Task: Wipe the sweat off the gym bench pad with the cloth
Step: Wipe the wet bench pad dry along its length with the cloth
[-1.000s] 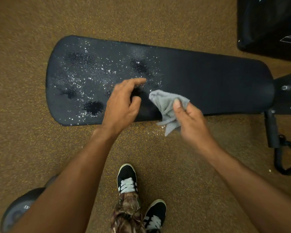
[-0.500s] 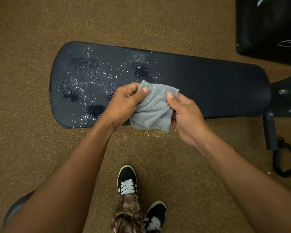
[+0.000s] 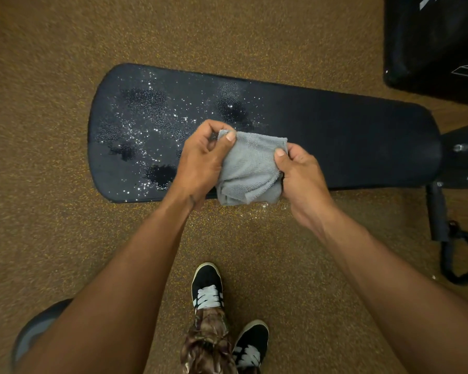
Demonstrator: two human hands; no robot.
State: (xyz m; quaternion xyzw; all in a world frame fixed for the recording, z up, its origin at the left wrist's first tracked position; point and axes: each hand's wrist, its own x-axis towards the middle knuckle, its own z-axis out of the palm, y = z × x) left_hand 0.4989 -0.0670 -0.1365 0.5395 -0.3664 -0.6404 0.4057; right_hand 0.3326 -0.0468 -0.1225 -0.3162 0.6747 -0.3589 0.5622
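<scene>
Nearest me, at bottom edge: black shoes (image 3: 208,286) with white laces on brown speckled floor (image 3: 52,206). I see both forearms reaching forward. Left hand (image 3: 200,163) pinches left edge of grey cloth (image 3: 250,168), thumb on top. Right hand (image 3: 301,176) grips cloth's right edge, fingers curled under. Cloth bunched between hands, held over near edge of black bench pad (image 3: 349,136). Beyond, on pad's left half: sweat droplets (image 3: 152,122) and wet patches, unwiped. Pad's right half looks dry. Far right: black bench frame (image 3: 459,155).

Gym: padded bench (image 3: 335,136), rubber floor (image 3: 52,225)
</scene>
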